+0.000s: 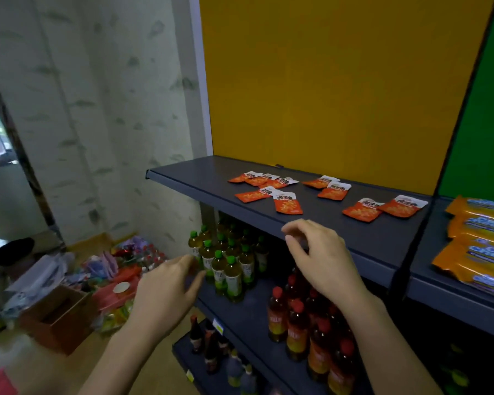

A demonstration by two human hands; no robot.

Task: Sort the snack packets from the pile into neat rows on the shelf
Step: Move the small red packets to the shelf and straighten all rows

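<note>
Snack packets (288,203), orange-red with white tops, lie flat on the dark grey shelf (200,181) in three loose clusters: several at left, some overlapping, two in the middle and two at right. Their dark lettering is too blurred for me to read. My right hand (322,258) hovers at the shelf's front edge, fingers loosely curled, holding nothing. My left hand (166,292) hangs lower, in front of green-capped bottles (231,269), fingers relaxed and empty. Red-capped bottles (297,326) stand beside them. Orange packs (479,246) with blue print, likewise unreadable, fill the neighbouring bay at right. A yellow panel (340,81) backs the shelf; a cardboard box (60,315) sits on the floor.
</note>
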